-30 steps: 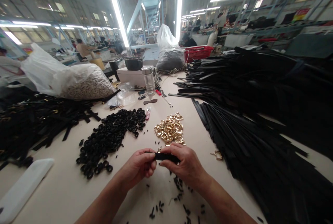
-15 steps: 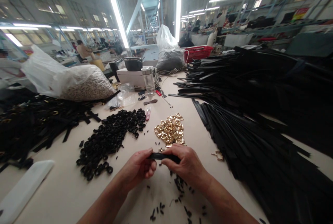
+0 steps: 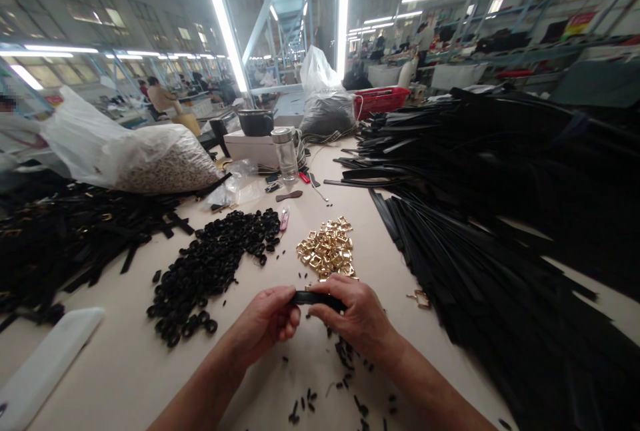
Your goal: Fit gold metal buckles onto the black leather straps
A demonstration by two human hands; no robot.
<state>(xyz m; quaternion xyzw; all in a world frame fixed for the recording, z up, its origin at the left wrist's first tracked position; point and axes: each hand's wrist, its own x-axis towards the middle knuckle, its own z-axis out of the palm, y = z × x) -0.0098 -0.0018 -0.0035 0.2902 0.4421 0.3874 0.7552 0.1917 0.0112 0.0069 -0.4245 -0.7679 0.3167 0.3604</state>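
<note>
My left hand point(image 3: 265, 324) and my right hand point(image 3: 357, 317) meet low in the middle of the view, both pinched on a short black strap point(image 3: 315, 297) held level between them. Just beyond my fingers lies a heap of gold metal buckles point(image 3: 327, 249). One loose gold buckle point(image 3: 419, 298) lies to the right of my right hand. A pile of small black loops point(image 3: 213, 264) spreads to the left of the buckles. Small black scraps point(image 3: 345, 357) are scattered on the table under my wrists.
A big stack of long black straps point(image 3: 490, 217) fills the right side. More black straps point(image 3: 60, 237) lie at left, behind them a white plastic bag point(image 3: 130, 151). A clear bottle point(image 3: 287, 154), a white box point(image 3: 250, 146) and a red basket point(image 3: 383, 101) stand further back. A white flat object point(image 3: 47, 361) lies at bottom left.
Both hands have lifted slightly away from me with the strap; my fingers have shifted a little along it. Nothing else has moved.
</note>
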